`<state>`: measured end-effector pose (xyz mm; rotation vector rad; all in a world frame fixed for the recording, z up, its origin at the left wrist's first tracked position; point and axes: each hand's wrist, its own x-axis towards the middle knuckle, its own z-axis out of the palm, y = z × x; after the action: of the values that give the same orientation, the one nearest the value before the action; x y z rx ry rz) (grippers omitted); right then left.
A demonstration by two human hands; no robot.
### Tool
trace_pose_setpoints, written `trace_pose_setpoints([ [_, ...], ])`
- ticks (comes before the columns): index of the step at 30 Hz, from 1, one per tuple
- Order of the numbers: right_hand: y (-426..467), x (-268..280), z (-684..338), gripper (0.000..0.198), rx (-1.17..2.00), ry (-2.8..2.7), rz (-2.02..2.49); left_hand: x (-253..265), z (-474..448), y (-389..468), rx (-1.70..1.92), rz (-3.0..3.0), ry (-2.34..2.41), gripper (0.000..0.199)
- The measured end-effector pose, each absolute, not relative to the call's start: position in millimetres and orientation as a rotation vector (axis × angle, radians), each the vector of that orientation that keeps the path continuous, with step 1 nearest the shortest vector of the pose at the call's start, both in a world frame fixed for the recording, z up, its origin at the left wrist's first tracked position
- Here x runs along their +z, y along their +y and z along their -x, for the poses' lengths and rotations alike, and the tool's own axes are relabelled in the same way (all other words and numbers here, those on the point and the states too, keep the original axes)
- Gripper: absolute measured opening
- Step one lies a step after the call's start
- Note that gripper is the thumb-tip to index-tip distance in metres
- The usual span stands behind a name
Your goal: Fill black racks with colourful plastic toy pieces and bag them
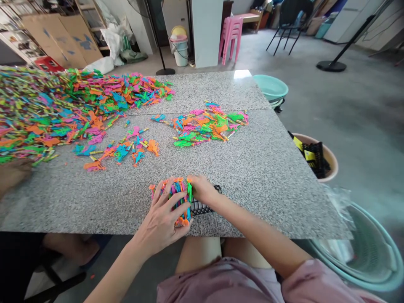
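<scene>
A black plastic rack (203,207) lies near the table's front edge, with a tight row of small colourful plastic toys (175,191) at its left end. My left hand (162,214) rests over that row, fingers spread across the toys and the thumb toward the near side. My right hand (202,189) is closed at the row's right end, pinching a green plastic toy (189,191) that stands upright against the others. My right wrist crosses above the bare part of the rack and hides some of it.
Loose toys form a pile (211,124) mid-table, a smaller cluster (121,151) and a big heap (78,101) at left. A co-worker's hand (14,174) is at the left edge. Right of the granite table (252,168) stand a tub of black racks (333,164) and green baskets (375,252).
</scene>
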<state>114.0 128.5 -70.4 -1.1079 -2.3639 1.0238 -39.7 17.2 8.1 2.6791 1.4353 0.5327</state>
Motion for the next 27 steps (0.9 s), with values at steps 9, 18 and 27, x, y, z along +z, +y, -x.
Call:
trace_pose_setpoints([
  [9, 170.2, -70.4, -122.1, 0.024, 1.047, -2.489, 0.96, 7.7, 41.3, 21.9, 0.461, -2.766, 1.347, 0.02],
  [18, 248.1, -71.3, -135.0, 0.04, 0.181, -2.591, 1.525, -5.6, 45.7, 19.4, 0.457, -2.734, 1.381, 0.026],
  [27, 127.7, 53.0, -175.5, 0.028, 0.634, -1.855, 1.154, 9.4, 37.4, 21.9, 0.481, -2.736, 1.368, 0.023],
])
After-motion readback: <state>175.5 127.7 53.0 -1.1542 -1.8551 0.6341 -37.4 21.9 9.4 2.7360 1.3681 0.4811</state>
